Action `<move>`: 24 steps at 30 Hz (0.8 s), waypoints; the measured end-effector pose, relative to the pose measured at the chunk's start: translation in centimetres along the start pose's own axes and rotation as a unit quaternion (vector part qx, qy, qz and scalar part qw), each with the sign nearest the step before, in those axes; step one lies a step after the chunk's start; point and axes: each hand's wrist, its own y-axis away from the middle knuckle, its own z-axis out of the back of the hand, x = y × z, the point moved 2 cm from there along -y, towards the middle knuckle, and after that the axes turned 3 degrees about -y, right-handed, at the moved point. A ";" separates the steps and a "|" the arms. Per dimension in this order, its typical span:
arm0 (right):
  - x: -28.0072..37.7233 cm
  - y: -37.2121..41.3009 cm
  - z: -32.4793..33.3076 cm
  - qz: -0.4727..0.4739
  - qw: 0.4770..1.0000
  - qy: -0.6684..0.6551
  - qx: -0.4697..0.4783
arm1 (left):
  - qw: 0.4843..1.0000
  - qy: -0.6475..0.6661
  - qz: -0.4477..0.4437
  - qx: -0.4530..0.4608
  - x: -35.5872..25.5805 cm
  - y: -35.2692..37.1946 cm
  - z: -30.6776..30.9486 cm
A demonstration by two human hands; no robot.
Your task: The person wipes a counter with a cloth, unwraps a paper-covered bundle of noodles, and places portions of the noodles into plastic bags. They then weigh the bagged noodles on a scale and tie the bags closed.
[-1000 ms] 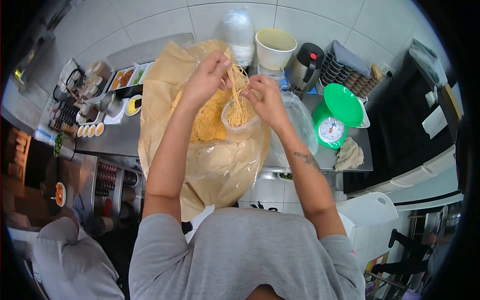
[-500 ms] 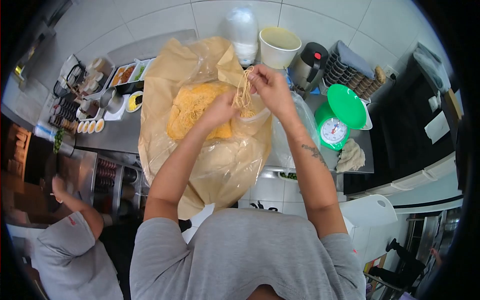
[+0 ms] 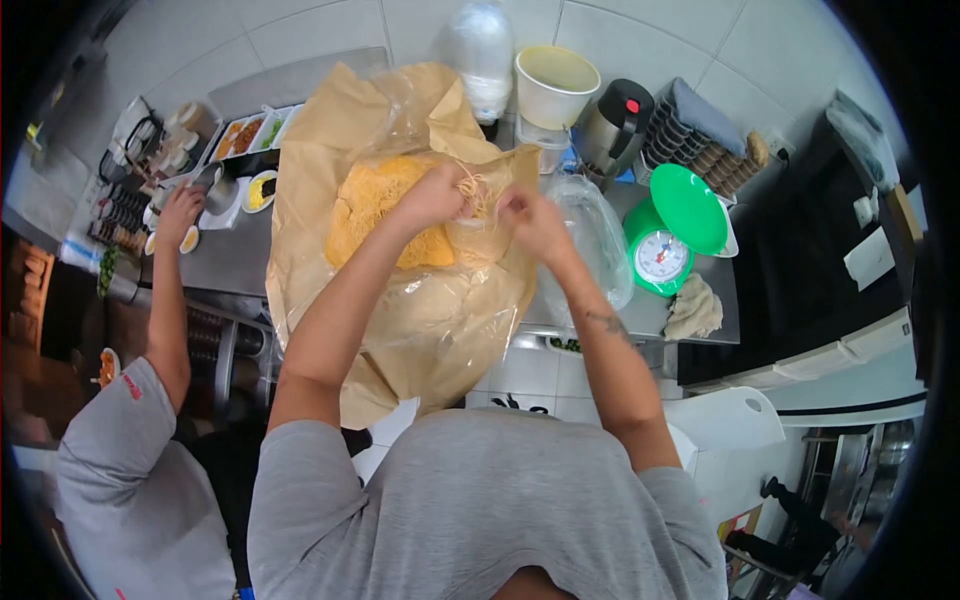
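A mass of thin yellow noodles [image 3: 375, 205] lies in a large brown paper wrapping with a clear plastic liner [image 3: 400, 330]. Over its right side, my left hand [image 3: 437, 195] is closed on a small bunch of noodles [image 3: 474, 188], whose loose strands stick out past the fingers. My right hand [image 3: 538, 225] is just to the right, its fingertips pinched together close to the strands. What those fingertips hold, if anything, is too blurred to make out. Beneath the hands is a bulge of clear plastic [image 3: 475, 238] with some noodles at its top.
Right of the wrapping are a clear plastic bag [image 3: 590, 245], a green dial scale [image 3: 662, 258] and a cloth [image 3: 695, 306]. Behind stand a white tub [image 3: 556, 85] and a steel flask [image 3: 615, 125]. At left, a co-worker's hand [image 3: 182, 207] reaches among condiment containers and egg halves [image 3: 190, 240].
My hands have moved apart; the right went lower, the left slightly up and left, keeping noodles. The co-worker's arm has reached up onto the counter. The whole view shifted slightly.
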 end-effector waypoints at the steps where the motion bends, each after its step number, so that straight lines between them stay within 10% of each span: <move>1: 0.4 0.9 -0.4 0.081 0.992 0.092 -0.034 | 1.000 -0.027 0.008 0.004 0.2 -0.2 0.1; 3: 1.5 3.0 -1.9 0.227 0.932 0.262 -0.105 | 0.995 0.082 0.007 -0.052 -1.3 -0.4 1.9; 7: 2.5 2.2 -1.3 0.198 0.954 0.223 -0.031 | 0.981 0.157 -0.012 -0.113 -2.5 -0.5 3.3; 10: 4.1 3.1 -1.0 0.140 0.984 0.109 -0.030 | 0.999 0.005 -0.011 0.045 -1.4 -0.9 1.5; 15: 2.6 0.6 -1.1 0.085 0.978 -0.115 -0.153 | 0.998 0.039 -0.005 -0.038 -4.7 -0.6 3.4; 18: 1.6 -0.7 -2.2 0.028 0.969 0.241 0.049 | 0.995 -0.084 -0.051 -0.033 -5.1 -0.6 2.7; 24: 3.2 -0.9 -1.0 0.006 0.984 0.176 0.024 | 0.996 -0.085 -0.033 -0.005 -5.7 -0.1 3.4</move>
